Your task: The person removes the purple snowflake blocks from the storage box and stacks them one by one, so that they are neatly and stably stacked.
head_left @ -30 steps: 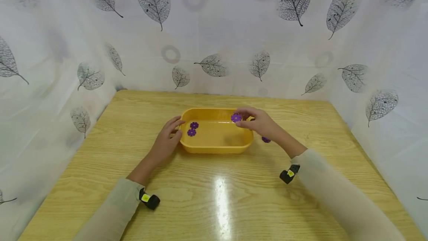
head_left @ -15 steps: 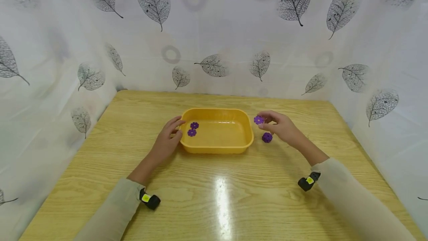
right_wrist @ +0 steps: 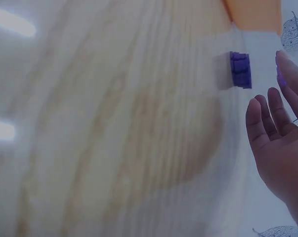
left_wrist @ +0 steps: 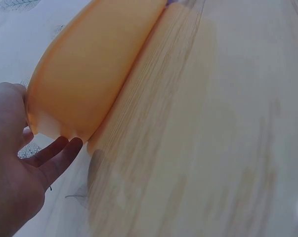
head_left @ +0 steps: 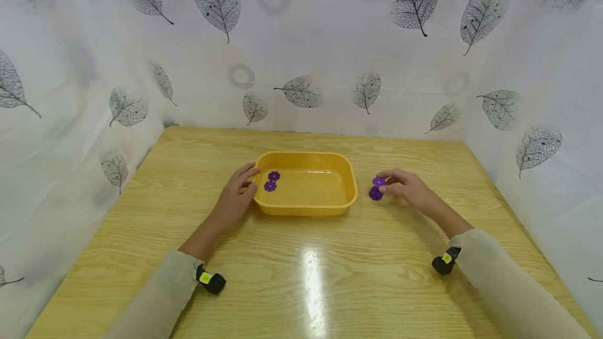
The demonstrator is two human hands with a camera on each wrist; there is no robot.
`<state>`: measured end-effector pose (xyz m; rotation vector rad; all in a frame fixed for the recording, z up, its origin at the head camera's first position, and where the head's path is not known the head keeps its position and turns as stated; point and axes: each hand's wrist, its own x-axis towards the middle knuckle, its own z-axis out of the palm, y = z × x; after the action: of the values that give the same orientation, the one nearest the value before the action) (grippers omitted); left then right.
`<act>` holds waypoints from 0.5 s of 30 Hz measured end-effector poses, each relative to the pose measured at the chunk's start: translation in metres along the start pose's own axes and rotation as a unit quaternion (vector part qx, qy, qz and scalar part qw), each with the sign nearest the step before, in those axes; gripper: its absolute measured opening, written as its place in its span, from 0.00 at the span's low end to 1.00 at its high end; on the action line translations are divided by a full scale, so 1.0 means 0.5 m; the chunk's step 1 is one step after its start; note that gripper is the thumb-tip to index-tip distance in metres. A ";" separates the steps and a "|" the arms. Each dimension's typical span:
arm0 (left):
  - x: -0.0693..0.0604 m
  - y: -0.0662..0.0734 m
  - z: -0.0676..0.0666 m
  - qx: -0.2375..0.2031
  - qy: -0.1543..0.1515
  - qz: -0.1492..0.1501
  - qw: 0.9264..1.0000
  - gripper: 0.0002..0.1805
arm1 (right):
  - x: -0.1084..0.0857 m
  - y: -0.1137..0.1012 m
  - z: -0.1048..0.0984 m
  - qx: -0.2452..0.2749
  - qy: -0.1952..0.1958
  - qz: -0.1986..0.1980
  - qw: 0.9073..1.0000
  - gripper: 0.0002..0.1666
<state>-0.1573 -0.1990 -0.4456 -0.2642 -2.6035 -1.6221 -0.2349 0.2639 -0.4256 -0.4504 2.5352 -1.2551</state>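
Note:
A yellow plastic tray (head_left: 306, 210) sits mid-table, with two purple flower-shaped discs (head_left: 270, 186) lying flat inside at its left end. My left hand (head_left: 232, 200) holds the tray's left end, fingers over the rim and thumb against the outer wall. In my right hand (head_left: 409, 192), thumb and fingertips pinch one purple flower-shaped disc (head_left: 379, 182). Just beneath it, right of the tray, a small stack of purple flower-shaped discs (head_left: 375, 193) stands on the table. The right wrist view shows this stack (right_wrist: 240, 70) from the side, apart from the fingers.
The wooden table (head_left: 264, 266) reaches back to a white curtain (head_left: 311, 51) printed with leaves, which also hangs at both sides. A black camera (head_left: 212, 282) is strapped on each wrist.
My right hand has moved right from over the tray, carrying the disc, then lowered toward the stack. The stack has come into fuller view. My left hand and the tray stay put.

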 end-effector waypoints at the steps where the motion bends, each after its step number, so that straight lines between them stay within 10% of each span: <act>1: -0.001 0.001 0.000 0.001 0.001 0.001 1.000 0.24 | 0.000 0.005 0.000 0.006 -0.004 0.004 1.000 0.28; 15: -0.005 0.011 0.001 0.005 0.002 0.004 1.000 0.24 | 0.005 0.041 0.008 0.007 -0.020 0.014 1.000 0.29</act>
<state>-0.1540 -0.1967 -0.4412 -0.2695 -2.6044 -1.6038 -0.2390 0.2719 -0.4446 -0.4300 2.4898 -1.2406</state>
